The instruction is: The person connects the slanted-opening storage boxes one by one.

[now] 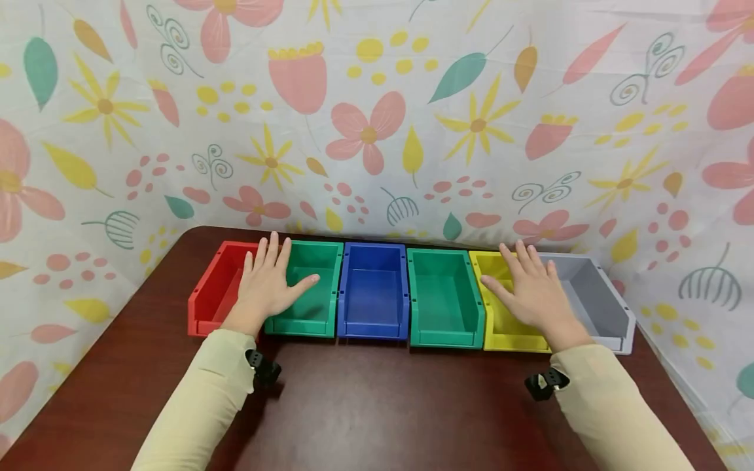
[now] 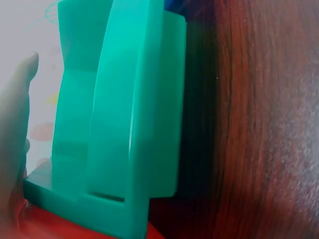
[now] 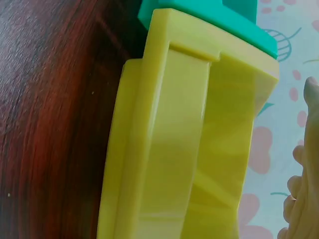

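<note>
My left hand, fingers spread and straight, hovers over the border of the red bin and the left green bin. Its thumb points right across the green bin. On the other side, my right hand is spread above the yellow bin and the near part of the grey bin. Neither hand holds anything. In the left wrist view the green bin's front fills the middle, with the thumb at the left edge. The right wrist view has the yellow bin's front, with fingers at the right edge.
Between the hands stand a blue bin and a second green bin, in one row with the others. The row stands near the back edge of a dark wooden table. Behind it hangs a flowered cloth.
</note>
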